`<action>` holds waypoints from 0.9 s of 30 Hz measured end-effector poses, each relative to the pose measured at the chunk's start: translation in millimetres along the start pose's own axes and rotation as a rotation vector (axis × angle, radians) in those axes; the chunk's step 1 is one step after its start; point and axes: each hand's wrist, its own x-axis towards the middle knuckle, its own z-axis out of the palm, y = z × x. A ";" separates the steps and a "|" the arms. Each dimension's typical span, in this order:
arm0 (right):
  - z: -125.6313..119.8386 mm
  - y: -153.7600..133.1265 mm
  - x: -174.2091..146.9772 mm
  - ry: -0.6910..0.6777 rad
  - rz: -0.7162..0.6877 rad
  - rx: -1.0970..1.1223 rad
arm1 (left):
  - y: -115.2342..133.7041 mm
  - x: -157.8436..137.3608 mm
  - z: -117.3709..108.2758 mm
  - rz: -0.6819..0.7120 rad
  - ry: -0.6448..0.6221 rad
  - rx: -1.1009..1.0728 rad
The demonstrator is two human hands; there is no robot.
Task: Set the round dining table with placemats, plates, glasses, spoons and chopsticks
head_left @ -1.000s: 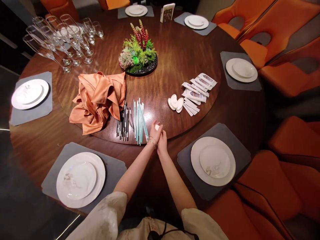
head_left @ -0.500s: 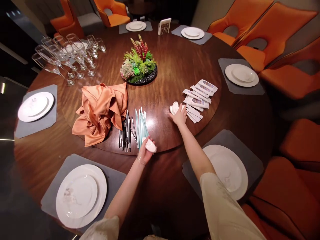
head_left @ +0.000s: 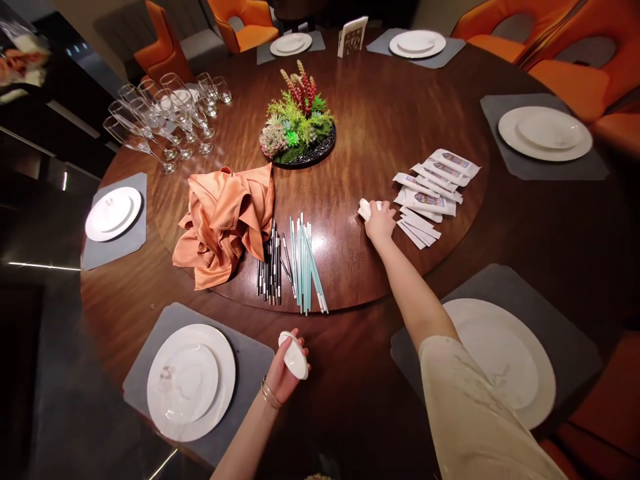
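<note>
Over the near table edge, my left hand (head_left: 286,373) is closed around a small glossy white ceramic piece (head_left: 296,360), oval and shaped like a spoon or a spoon rest. My right hand (head_left: 381,221) reaches out onto the raised round turntable (head_left: 345,267). Its fingers are wrapped over similar white ceramic pieces (head_left: 366,209), mostly hidden under the palm. Just right of those fingers lie narrow white paper packets (head_left: 419,227) and printed wet-wipe packets (head_left: 430,199). Black chopsticks (head_left: 270,270) and turquoise chopsticks (head_left: 304,267) lie left of centre.
Crumpled orange napkins (head_left: 225,220) lie beside the chopsticks. Behind them stand a planted centrepiece (head_left: 300,127) and several stemmed glasses (head_left: 165,120). Stacked plates on grey mats (head_left: 250,353) ring the table, one plate stack (head_left: 500,347) under my right forearm. Orange chairs (head_left: 575,67) surround it.
My left hand has drawn back from the turquoise chopsticks toward me, still holding its white piece. My right hand has closed over the white pieces. The view has shifted.
</note>
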 end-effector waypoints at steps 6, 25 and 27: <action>-1.1 11.4 13.7 -0.082 0.157 0.136 | 17.2 14.5 26.0 0.028 -0.214 0.005; 2.3 23.1 -48.0 -0.134 -0.151 0.217 | 28.9 186.7 267.9 0.292 -0.057 0.377; 1.9 29.4 -52.5 -0.141 -0.198 0.238 | 36.6 198.9 274.8 0.270 -0.033 0.422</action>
